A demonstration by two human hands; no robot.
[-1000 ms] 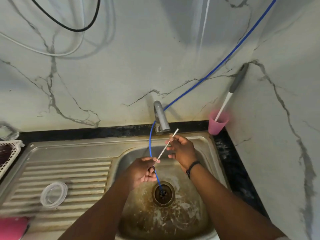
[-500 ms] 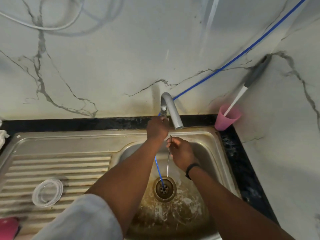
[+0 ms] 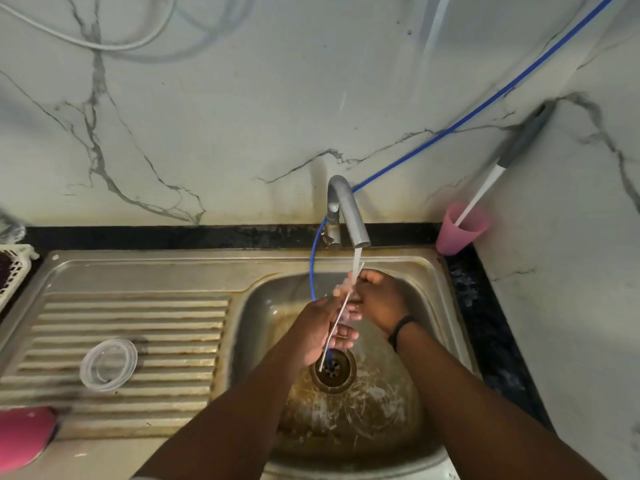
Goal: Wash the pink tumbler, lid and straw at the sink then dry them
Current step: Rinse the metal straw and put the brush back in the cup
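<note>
Here both hands pinch the thin clear straw, tilted under running water.

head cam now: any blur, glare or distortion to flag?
Head view: wide-angle bowing along the sink rim and wall edges; motion blur at the bottom left smears the pink tumbler and the drainboard near the lid; running water blurs the straw and left hand fingers; dim, soft light, faint sheen on the tap.
</note>
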